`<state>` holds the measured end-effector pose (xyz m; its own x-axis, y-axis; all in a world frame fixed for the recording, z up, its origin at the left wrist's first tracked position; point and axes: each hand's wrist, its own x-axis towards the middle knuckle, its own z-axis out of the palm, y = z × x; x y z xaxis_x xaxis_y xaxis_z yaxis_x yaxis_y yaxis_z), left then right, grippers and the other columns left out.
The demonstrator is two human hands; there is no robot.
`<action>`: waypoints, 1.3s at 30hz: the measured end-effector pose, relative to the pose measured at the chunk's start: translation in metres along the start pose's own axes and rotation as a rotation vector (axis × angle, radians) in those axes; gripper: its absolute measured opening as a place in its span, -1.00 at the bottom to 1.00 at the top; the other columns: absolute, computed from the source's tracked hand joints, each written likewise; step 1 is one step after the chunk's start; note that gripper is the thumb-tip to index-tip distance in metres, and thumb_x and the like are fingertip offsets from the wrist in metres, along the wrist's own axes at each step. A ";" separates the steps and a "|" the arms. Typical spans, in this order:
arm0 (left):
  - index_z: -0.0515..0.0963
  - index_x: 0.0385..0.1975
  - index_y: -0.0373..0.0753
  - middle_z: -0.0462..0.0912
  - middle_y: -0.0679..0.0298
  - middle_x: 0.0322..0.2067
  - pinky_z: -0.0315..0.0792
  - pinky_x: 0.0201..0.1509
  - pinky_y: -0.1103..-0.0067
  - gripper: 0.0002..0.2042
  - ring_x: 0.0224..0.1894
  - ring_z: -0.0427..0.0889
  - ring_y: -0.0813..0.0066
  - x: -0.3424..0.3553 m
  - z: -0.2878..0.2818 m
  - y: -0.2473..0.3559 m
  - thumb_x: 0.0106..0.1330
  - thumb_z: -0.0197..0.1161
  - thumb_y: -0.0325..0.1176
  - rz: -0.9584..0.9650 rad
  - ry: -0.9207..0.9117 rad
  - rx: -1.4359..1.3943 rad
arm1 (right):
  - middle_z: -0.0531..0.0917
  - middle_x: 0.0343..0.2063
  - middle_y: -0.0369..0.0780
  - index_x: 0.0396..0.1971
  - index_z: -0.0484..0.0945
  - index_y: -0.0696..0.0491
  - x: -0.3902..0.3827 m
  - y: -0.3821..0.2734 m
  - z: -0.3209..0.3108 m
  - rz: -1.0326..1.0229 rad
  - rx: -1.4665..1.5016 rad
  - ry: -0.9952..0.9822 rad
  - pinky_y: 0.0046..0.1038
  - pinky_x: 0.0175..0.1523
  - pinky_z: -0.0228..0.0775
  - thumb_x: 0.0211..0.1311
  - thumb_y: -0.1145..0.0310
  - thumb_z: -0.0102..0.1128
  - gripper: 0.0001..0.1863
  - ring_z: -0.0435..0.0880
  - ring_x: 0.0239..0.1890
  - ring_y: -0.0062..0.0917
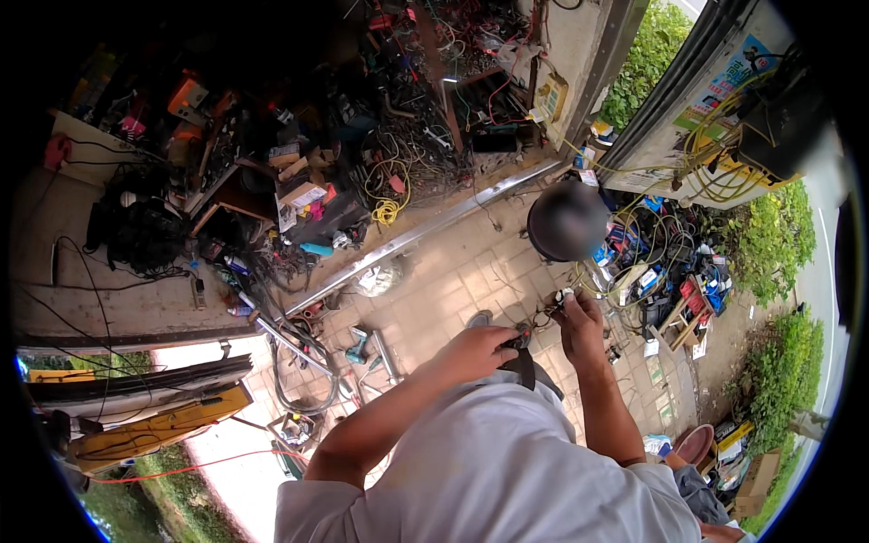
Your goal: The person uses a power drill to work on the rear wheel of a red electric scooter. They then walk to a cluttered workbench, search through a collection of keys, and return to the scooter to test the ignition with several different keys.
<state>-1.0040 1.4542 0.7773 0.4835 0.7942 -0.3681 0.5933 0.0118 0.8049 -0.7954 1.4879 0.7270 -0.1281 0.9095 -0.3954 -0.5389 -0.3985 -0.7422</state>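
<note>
My left hand (pixel 484 353) is closed on a small dark object (pixel 520 336) just above my waist, its exact kind unclear. Right of it, my right hand (pixel 579 330) pinches a small pale piece (pixel 566 300) with thin dark wire hanging beside it. The two hands are apart, in front of my white shirt. Beyond them stands a dark round object (pixel 566 222) whose middle is blurred.
A cluttered workshop (pixel 398 172) lies beyond a metal threshold (pixel 471 198). On the paving are a teal drill (pixel 358 346) and hoses (pixel 299 389). A heap of tools and cables (pixel 674 281) is at right. Another person's leg (pixel 697 498) shows lower right, near cardboard (pixel 757 484).
</note>
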 end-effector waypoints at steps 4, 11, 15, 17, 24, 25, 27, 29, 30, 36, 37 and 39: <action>0.49 -0.10 -0.26 0.56 0.03 -0.26 0.42 -0.15 0.34 -0.68 -0.23 0.55 0.03 -0.024 0.006 -0.022 0.23 0.16 -0.21 -0.113 0.175 -0.038 | 0.62 -0.31 -0.15 -0.28 0.44 0.19 0.019 0.015 0.023 0.183 -0.084 -0.148 -0.43 0.00 0.35 0.34 0.38 -0.10 -0.81 0.58 -0.22 -0.50; 0.50 -0.14 -0.26 0.57 0.01 -0.31 0.44 -0.16 0.33 -0.72 -0.22 0.55 0.02 -0.059 -0.003 -0.063 0.22 0.15 -0.26 -0.204 0.492 -0.121 | 0.62 -0.35 -0.07 -0.31 0.41 0.20 0.049 0.051 0.080 0.310 -0.266 -0.376 -0.28 0.04 0.37 0.34 0.40 -0.13 -0.82 0.61 -0.20 -0.31; 0.51 -0.14 -0.26 0.59 0.01 -0.28 0.43 -0.14 0.32 -0.74 -0.21 0.56 0.03 -0.073 -0.045 -0.088 0.23 0.13 -0.28 -0.263 0.514 -0.193 | 0.60 -0.32 -0.05 -0.30 0.39 0.23 0.074 0.070 0.122 0.411 -0.264 -0.413 -0.29 -0.04 0.45 0.34 0.42 -0.12 -0.83 0.63 -0.25 -0.29; 0.51 -0.14 -0.24 0.59 0.02 -0.27 0.43 -0.13 0.32 -0.74 -0.21 0.57 0.04 -0.075 -0.069 -0.113 0.25 0.12 -0.27 -0.181 0.507 -0.193 | 0.60 -0.34 -0.05 -0.31 0.39 0.22 0.090 0.078 0.148 0.367 -0.238 -0.398 -0.29 -0.04 0.45 0.33 0.43 -0.11 -0.84 0.63 -0.24 -0.29; 0.52 -0.14 -0.20 0.60 0.08 -0.25 0.44 -0.11 0.31 -0.76 -0.19 0.57 0.05 -0.084 -0.178 -0.185 0.31 0.08 -0.24 0.014 0.353 -0.106 | 0.58 -0.33 -0.08 -0.35 0.40 0.23 0.123 0.102 0.259 0.204 -0.282 -0.308 -0.33 -0.17 0.50 0.31 0.50 -0.10 -0.88 0.65 -0.28 -0.32; 0.52 -0.15 -0.20 0.60 0.08 -0.25 0.44 -0.11 0.31 -0.76 -0.18 0.57 0.06 -0.083 -0.190 -0.202 0.31 0.07 -0.24 0.059 0.332 -0.120 | 0.58 -0.32 -0.09 -0.35 0.42 0.25 0.128 0.108 0.275 0.108 -0.399 -0.350 -0.36 -0.19 0.51 0.29 0.53 -0.10 -0.89 0.66 -0.28 -0.34; 0.49 -0.09 -0.17 0.60 0.08 -0.25 0.43 -0.10 0.29 -0.73 -0.18 0.56 0.06 -0.079 -0.207 -0.233 0.31 0.07 -0.20 0.132 0.401 -0.128 | 0.57 -0.30 -0.11 -0.35 0.43 0.27 0.138 0.114 0.297 0.010 -0.522 -0.382 -0.40 -0.22 0.52 0.25 0.58 -0.08 -0.90 0.66 -0.29 -0.36; 0.46 -0.03 -0.13 0.59 0.07 -0.25 0.42 -0.10 0.26 -0.69 -0.18 0.55 0.06 -0.080 -0.231 -0.255 0.31 0.07 -0.16 0.196 0.467 -0.121 | 0.57 -0.29 -0.12 -0.34 0.45 0.29 0.152 0.120 0.319 0.000 -0.502 -0.368 -0.43 -0.22 0.53 0.18 0.64 -0.06 -0.90 0.66 -0.28 -0.37; 0.42 0.03 -0.13 0.57 0.04 -0.20 0.41 -0.06 0.27 -0.65 -0.14 0.54 0.04 -0.083 -0.244 -0.261 0.31 0.07 -0.15 0.165 0.474 -0.155 | 0.57 -0.30 -0.13 -0.32 0.44 0.28 0.159 0.120 0.332 -0.025 -0.526 -0.375 -0.42 -0.21 0.53 0.21 0.61 -0.07 -0.89 0.65 -0.28 -0.38; 0.17 0.25 -0.26 0.55 0.05 -0.12 0.47 -0.12 0.46 -0.42 -0.24 0.61 0.32 -0.079 -0.316 -0.335 0.34 0.06 -0.05 -0.109 0.784 -0.529 | 0.58 -0.36 -0.17 -0.21 0.41 0.22 0.222 0.118 0.393 -0.001 -0.549 -0.425 -0.49 -0.28 0.50 0.35 0.43 -0.19 -0.79 0.61 -0.30 -0.44; 0.20 0.22 -0.27 0.54 0.05 -0.12 0.49 -0.14 0.47 -0.45 -0.25 0.60 0.33 -0.074 -0.328 -0.360 0.35 0.06 -0.06 -0.167 0.931 -0.747 | 0.58 -0.36 -0.17 -0.20 0.41 0.22 0.238 0.120 0.403 0.088 -0.488 -0.396 -0.49 -0.30 0.49 0.35 0.43 -0.18 -0.79 0.62 -0.31 -0.44; 0.28 0.14 -0.28 0.55 0.07 -0.13 0.51 -0.16 0.48 -0.49 -0.26 0.60 0.32 -0.079 -0.358 -0.399 0.34 0.06 -0.05 -0.238 1.178 -1.174 | 0.60 -0.38 -0.16 -0.19 0.41 0.17 0.268 0.129 0.420 0.162 -0.554 -0.333 -0.47 -0.33 0.46 0.33 0.40 -0.13 -0.81 0.63 -0.34 -0.44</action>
<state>-1.5093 1.6038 0.6514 -0.5744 0.6926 -0.4364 -0.4537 0.1744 0.8739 -1.2495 1.7301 0.7524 -0.4695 0.7856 -0.4030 0.0048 -0.4542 -0.8909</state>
